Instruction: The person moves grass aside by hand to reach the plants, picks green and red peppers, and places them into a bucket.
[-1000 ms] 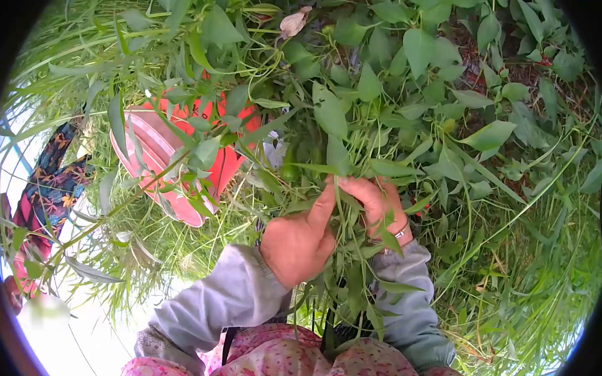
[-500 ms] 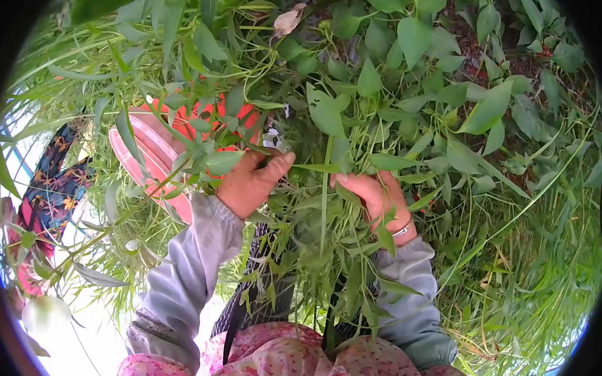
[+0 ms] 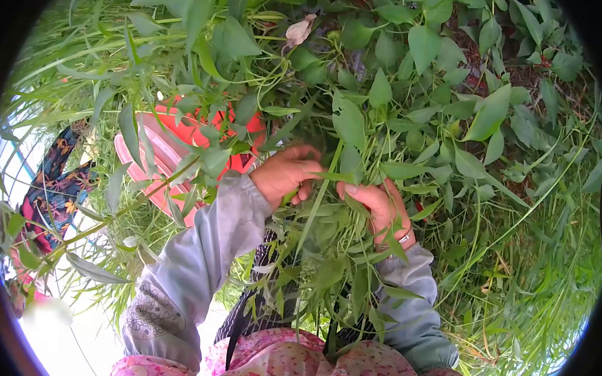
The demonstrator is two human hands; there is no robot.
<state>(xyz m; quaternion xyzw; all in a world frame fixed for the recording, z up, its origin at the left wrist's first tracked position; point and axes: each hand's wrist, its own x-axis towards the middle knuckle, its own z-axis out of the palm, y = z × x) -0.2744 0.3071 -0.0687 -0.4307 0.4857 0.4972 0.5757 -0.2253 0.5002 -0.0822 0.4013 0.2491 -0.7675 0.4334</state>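
Note:
My left hand (image 3: pixel 288 174) is among the leafy stems, its fingers curled inward. A bit of light green shows beneath those fingers, too small and covered to name. My right hand (image 3: pixel 379 205), with a band at the wrist, is closed around the plant stems (image 3: pixel 353 224) a little to the right, its thumb pressed on them. Leaves hide part of its fingers. Long narrow leaves cross between both hands. Left of my left hand, partly behind foliage, is a red container with a pink rim (image 3: pixel 156 161).
Dense green plants (image 3: pixel 492 116) fill the view ahead and to the right, with small red spots among them. A dry, pale curled leaf (image 3: pixel 299 31) hangs at the top. Dark flowered cloth (image 3: pixel 56 191) shows at far left. Tall grass (image 3: pixel 545 286) stands at right.
My left hand has moved right, nearer my right hand, and its fingers have turned inward. My right hand has stayed almost in place. The long leaf between them now leans.

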